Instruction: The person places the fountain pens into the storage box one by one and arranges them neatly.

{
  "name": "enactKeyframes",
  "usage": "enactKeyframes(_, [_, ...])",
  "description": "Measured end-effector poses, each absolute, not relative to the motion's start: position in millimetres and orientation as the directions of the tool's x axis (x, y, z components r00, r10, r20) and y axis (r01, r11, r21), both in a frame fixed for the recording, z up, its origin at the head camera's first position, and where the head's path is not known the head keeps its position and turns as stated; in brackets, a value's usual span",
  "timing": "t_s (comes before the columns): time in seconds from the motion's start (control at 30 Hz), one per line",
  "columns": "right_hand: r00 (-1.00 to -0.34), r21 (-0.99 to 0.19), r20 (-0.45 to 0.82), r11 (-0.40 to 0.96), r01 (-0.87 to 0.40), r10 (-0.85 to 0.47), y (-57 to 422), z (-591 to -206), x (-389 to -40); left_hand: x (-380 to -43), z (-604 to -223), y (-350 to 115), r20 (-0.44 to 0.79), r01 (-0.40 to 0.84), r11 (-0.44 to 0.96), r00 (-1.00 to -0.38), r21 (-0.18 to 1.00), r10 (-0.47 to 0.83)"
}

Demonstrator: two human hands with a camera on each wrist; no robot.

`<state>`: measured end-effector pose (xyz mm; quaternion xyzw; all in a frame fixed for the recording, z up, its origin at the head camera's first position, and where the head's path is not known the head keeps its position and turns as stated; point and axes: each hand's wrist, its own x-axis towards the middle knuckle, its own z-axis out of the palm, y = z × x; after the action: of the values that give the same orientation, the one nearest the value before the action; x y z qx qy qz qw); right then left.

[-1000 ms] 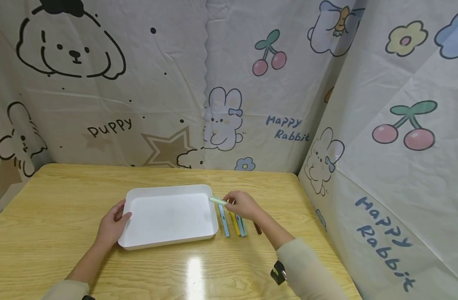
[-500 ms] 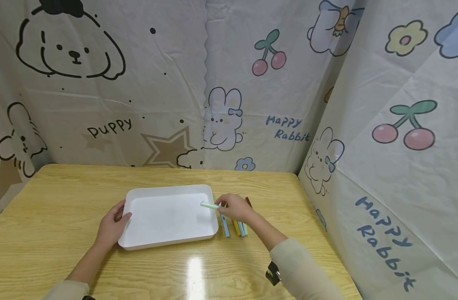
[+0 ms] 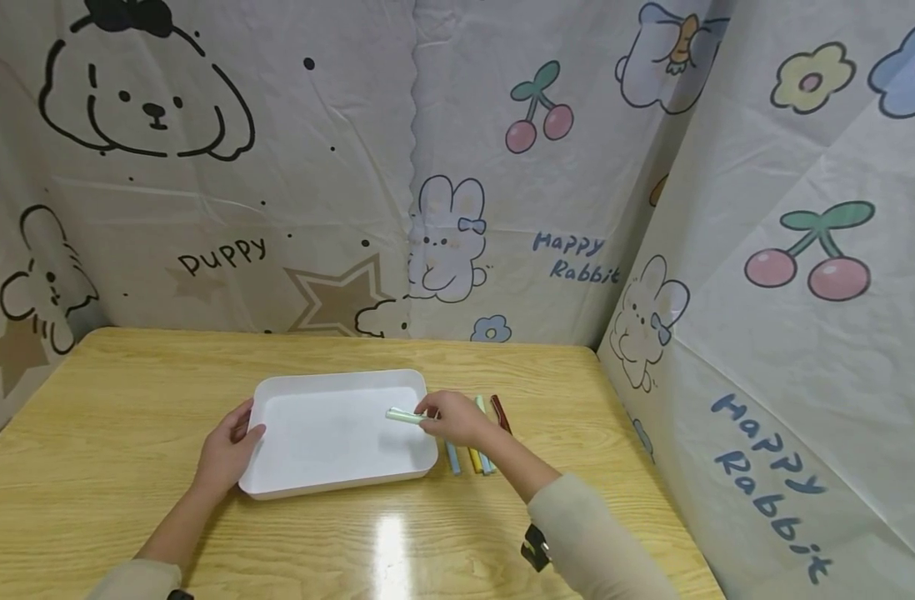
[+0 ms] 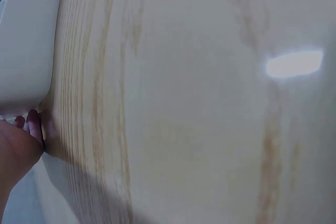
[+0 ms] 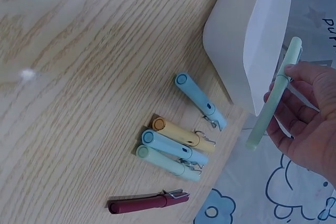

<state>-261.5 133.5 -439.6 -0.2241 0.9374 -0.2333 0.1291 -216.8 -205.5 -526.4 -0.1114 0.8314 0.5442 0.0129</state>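
- The right hand (image 3: 457, 418) pinches a slim, pale green capped pen (image 5: 272, 100) between thumb and fingers; this grip is closed round the barrel, both ends jutting free.
- That pen appears to be held above the right part of a shallow, white, rectangular tray (image 3: 330, 433).
- The left hand (image 3: 227, 454) grips the tray's left end, thumb over the rim; how firmly, I cannot tell.
- Right of the tray, on the wood-grain worktop (image 3: 90, 467), lie a light blue pen (image 5: 197, 95), a close row of yellow pen (image 5: 178, 132), second blue pen (image 5: 170, 146) and second green pen (image 5: 164, 161), and a dark red pen (image 5: 149, 202).
- Likely risks: a smooth barrel could swivel in a light pinch; dropped from height, it could bounce or roll; released too far right, it could catch the rim and fall outside; a left-hand push could slide the tray into the nearest pen.
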Motion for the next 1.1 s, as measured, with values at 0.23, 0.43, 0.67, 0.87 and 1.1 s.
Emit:
enactKeyframes(0.23, [-0.852, -0.474, -0.139, 0.789, -0.391, -0.505, 123, -438, -260, -220, -527, -206, -0.125, -0.183, 0.394, -0.978, 0.901, -0.169])
enactKeyframes(0.43, [-0.832, -0.427, -0.129, 0.787, -0.444, -0.54, 112, -439, -256, -219, -527, -206, -0.129, -0.186, 0.396, -0.978, 0.899, -0.167])
enactKeyframes(0.67, [-0.812, -0.391, -0.154, 0.789, -0.474, -0.564, 98, -443, -252, -218, -528, -206, -0.118, -0.176, 0.4, -0.979, 0.9, -0.164])
enactKeyframes(0.87, [-0.786, -0.372, -0.153, 0.772, -0.516, -0.599, 89, -444, -249, -218, -529, -206, -0.125, -0.184, 0.393, -0.977, 0.901, -0.172])
enactKeyframes(1.1, [-0.768, -0.352, -0.146, 0.758, -0.549, -0.623, 79, -444, -245, -219, -530, -207, -0.126, -0.184, 0.39, -0.977, 0.902, -0.171])
